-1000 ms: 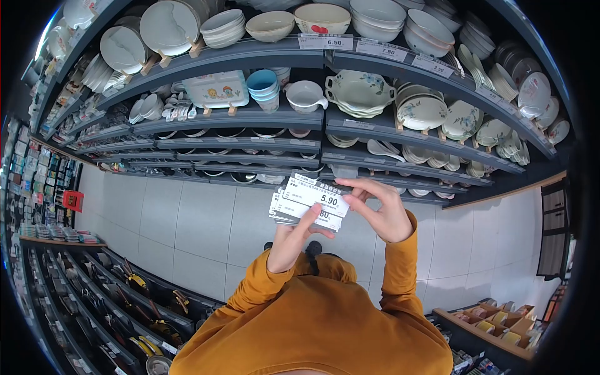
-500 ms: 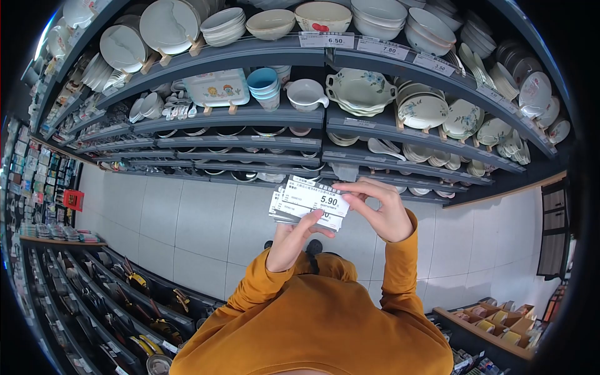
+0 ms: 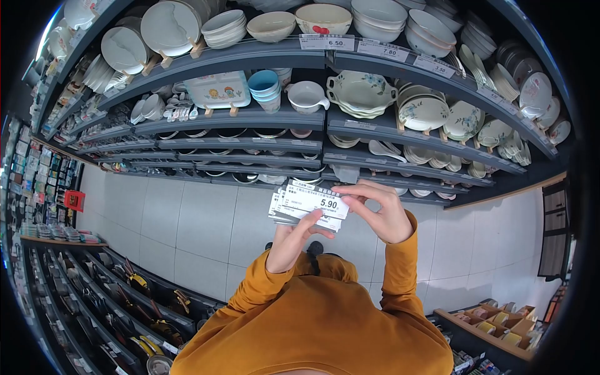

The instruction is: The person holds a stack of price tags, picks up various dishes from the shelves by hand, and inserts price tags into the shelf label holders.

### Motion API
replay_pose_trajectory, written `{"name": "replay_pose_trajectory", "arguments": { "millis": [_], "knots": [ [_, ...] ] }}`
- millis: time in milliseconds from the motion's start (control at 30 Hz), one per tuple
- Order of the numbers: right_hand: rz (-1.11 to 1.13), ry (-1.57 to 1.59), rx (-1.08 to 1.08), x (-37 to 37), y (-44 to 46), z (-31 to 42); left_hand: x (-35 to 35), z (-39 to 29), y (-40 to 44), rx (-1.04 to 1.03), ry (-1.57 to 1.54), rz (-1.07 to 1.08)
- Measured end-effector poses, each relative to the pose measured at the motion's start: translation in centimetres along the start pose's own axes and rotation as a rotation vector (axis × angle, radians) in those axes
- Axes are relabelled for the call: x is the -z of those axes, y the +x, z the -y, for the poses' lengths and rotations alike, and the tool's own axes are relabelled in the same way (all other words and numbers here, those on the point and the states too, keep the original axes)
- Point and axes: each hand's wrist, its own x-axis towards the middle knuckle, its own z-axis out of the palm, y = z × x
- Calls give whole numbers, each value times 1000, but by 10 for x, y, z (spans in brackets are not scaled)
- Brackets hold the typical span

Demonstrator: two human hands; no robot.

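Note:
A fanned stack of white price tags (image 3: pixel 300 201) lies in my left hand (image 3: pixel 292 242), thumb pressed on top and fingers underneath. The uppermost tag reads 5.90 and partly covers the ones below. At the right end of that tag, my right hand (image 3: pixel 380 211) pinches the upper corner between thumb and forefinger. Both hands are held over the aisle floor, in front of the shelves and apart from the dishes.
Ahead curve dark shelves (image 3: pixel 250 56) with stacked bowls (image 3: pixel 378 19), plates (image 3: pixel 170 28) and blue cups (image 3: pixel 265 90); price labels (image 3: pixel 327 42) line their edges. Racks of utensils (image 3: pixel 134 281) stand behind left, a wooden divided display (image 3: pixel 500 322) behind right. Pale floor tiles (image 3: pixel 203 219) lie between.
The top tag in my hands has slid slightly down over the tag beneath, covering more of its printed price. My hands have otherwise barely moved.

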Motion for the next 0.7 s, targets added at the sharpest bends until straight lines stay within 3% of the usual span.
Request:
{"name": "replay_pose_trajectory", "arguments": {
  "millis": [700],
  "knots": [
    [-12, 14, -15, 0, -1, -2, -3, -4, 2, 21, 15, -25]
  ]
}}
